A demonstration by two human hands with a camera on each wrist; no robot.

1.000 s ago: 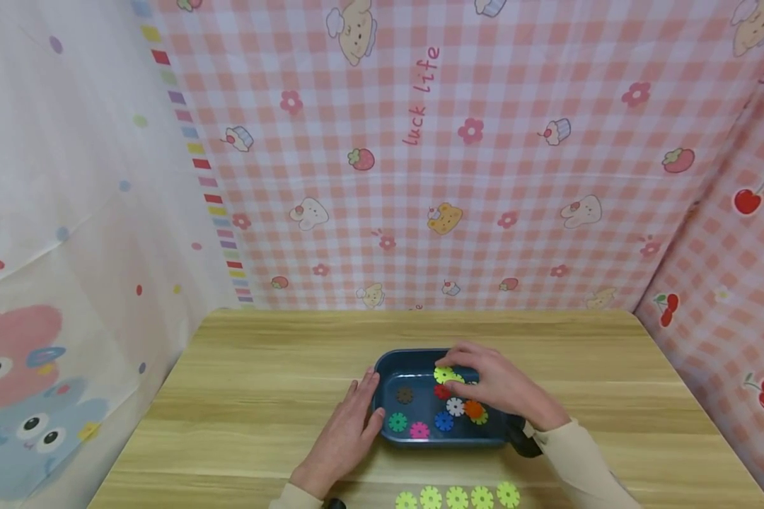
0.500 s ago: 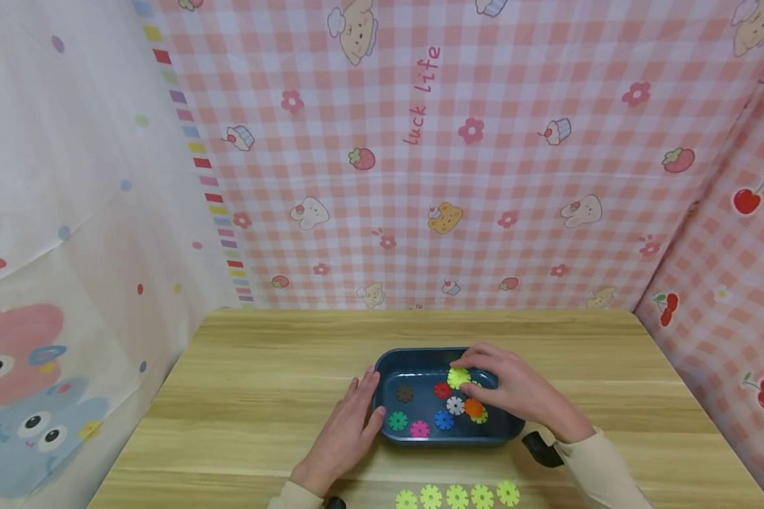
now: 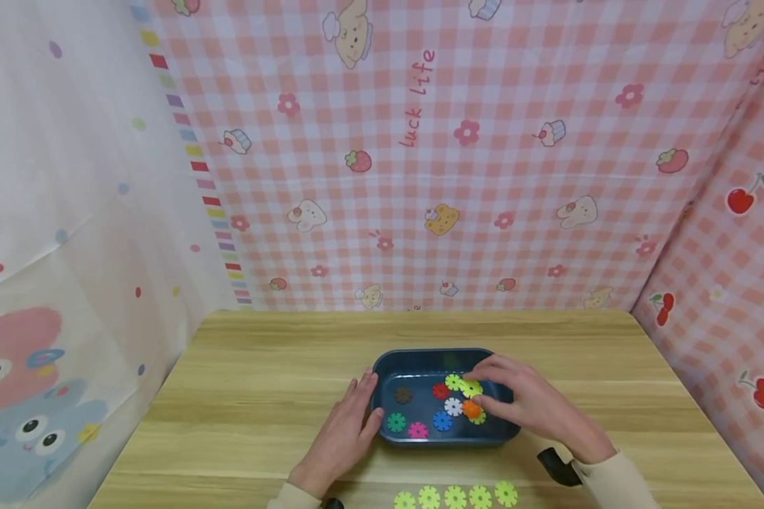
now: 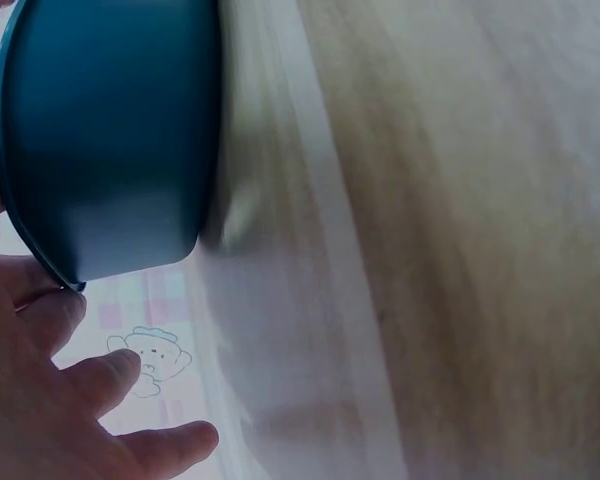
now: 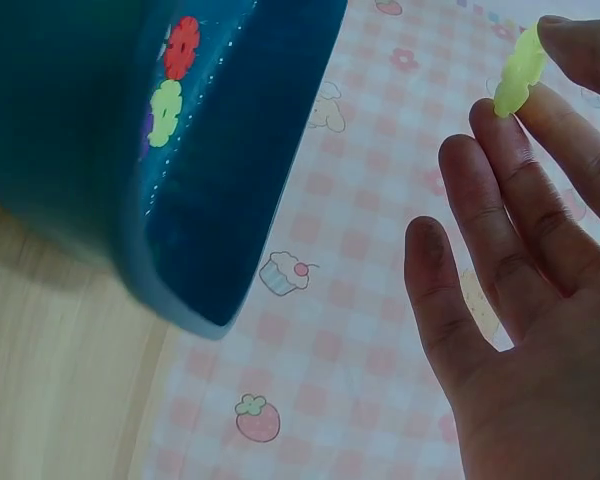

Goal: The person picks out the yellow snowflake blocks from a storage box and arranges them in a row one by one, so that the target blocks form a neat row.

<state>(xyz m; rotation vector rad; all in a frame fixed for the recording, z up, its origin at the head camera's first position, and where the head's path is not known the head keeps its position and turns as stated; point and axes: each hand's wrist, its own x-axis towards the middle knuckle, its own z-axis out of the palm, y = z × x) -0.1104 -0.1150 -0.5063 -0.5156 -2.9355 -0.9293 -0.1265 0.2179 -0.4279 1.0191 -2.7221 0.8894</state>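
My right hand (image 3: 528, 399) is over the right side of a dark blue tray (image 3: 414, 362). It pinches a yellow-green notched plastic disc (image 5: 521, 72) between thumb and fingertips, while the remaining fingers stay spread. Flat against the tray's left end rests my left hand (image 3: 340, 435), its fingers extended along the rim. Inside the tray lie a brown disc (image 3: 403, 395), a green disc (image 3: 396, 423), a pink disc (image 3: 418, 430), a blue disc (image 3: 442, 421), a white disc (image 3: 453, 406), a red disc (image 3: 441, 391), an orange disc (image 3: 470, 408) and another yellow-green disc (image 3: 453, 382).
A row of several yellow-green discs (image 3: 455, 497) lies on the wooden table (image 3: 280, 367) in front of the tray. Behind the table hangs a pink checked cloth (image 3: 516, 268), with more cloth at both sides.
My right hand has shifted to the right over the tray, with a yellow-green disc at its fingertips. A second yellow-green disc beside it now shows clearly. My left hand keeps its place.
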